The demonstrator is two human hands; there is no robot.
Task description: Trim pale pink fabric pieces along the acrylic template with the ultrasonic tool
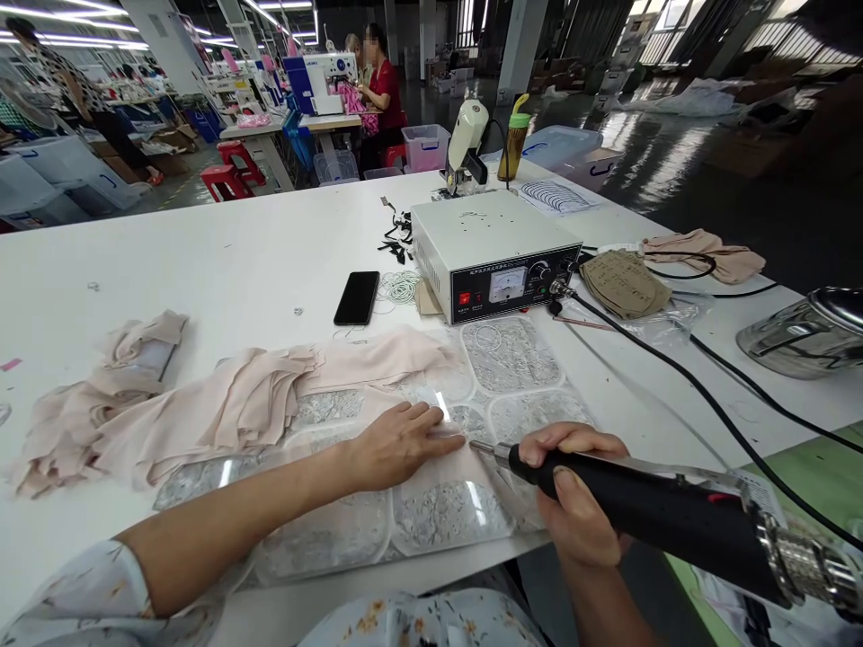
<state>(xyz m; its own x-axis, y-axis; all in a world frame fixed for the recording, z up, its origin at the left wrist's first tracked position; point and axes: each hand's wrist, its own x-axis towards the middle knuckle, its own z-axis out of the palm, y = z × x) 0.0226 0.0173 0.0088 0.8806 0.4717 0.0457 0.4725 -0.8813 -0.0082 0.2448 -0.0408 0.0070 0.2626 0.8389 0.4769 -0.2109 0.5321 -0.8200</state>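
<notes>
My left hand (401, 442) lies flat, fingers stretched out, pressing a piece of pale pink fabric (441, 463) onto a clear plastic sheet (438, 512) on the white table (202, 261). My right hand (573, 490) grips a black handheld tool (647, 512) with a thin metal tip; the tip points at the fabric just right of my left fingertips. A black cable (674, 368) runs from the tool to a white control box (495, 252) with a dial and a meter. A heap of pink fabric pieces (202, 404) lies to the left.
A black phone (357, 297) and white rings (400, 287) lie near the box. Tan pieces (624, 283), a metal pot (805, 337), a bottle (513, 139) and a cutter (467, 144) stand at right and back. A person in red (384, 85) sits at a sewing machine beyond.
</notes>
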